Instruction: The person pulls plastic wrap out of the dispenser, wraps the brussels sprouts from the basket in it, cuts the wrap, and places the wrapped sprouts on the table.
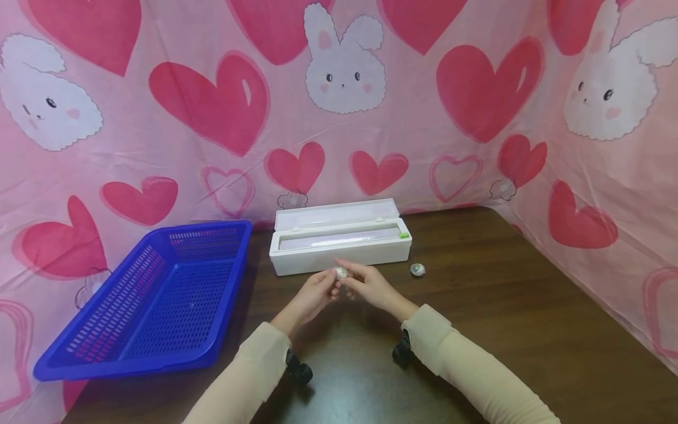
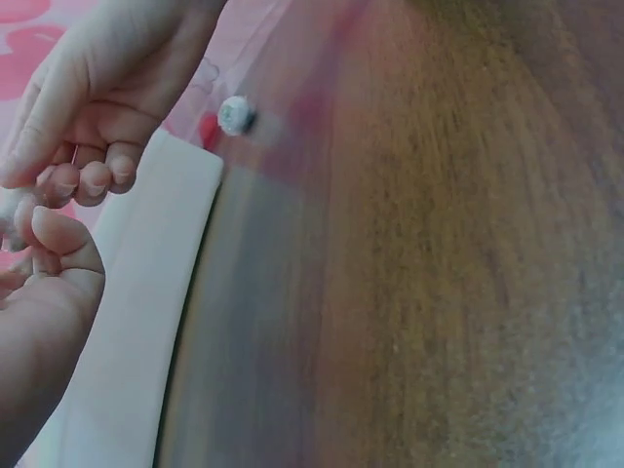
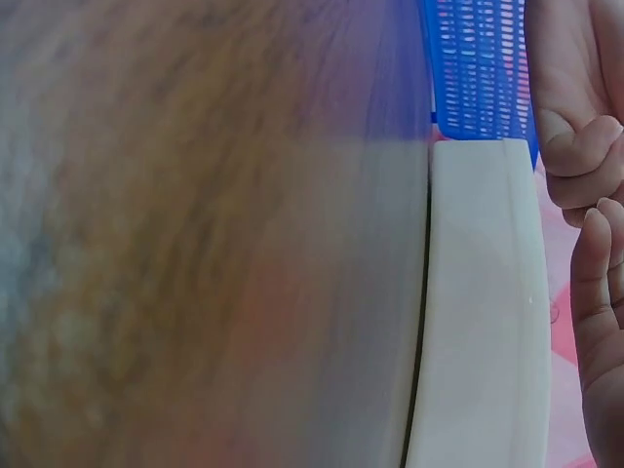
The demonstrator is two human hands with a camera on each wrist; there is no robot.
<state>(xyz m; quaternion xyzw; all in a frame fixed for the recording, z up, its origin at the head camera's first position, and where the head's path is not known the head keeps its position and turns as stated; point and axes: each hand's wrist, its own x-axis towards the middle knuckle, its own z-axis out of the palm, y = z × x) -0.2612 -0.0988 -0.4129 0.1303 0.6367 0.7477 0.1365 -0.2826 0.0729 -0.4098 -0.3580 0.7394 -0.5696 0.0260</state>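
In the head view, a small round whitish thing with green on it (image 1: 341,272), seemingly in a clear wrapping, is between both hands. My left hand (image 1: 313,295) pinches it from the left. From the other side, my right hand (image 1: 375,287) holds it between thumb and fingers. Just behind the hands stands a long white box (image 1: 339,259), its lid (image 1: 339,215) raised; a small green piece (image 1: 404,235) sits at its right end. A second small round whitish-green thing (image 1: 418,270) lies on the table, right of my right hand. In both wrist views the held thing is mostly hidden by fingers.
A blue perforated plastic basket (image 1: 212,347) stands on the left side of the brown wooden table (image 1: 508,318). Pink cloth (image 1: 402,118) with hearts and rabbits hangs behind and along the sides.
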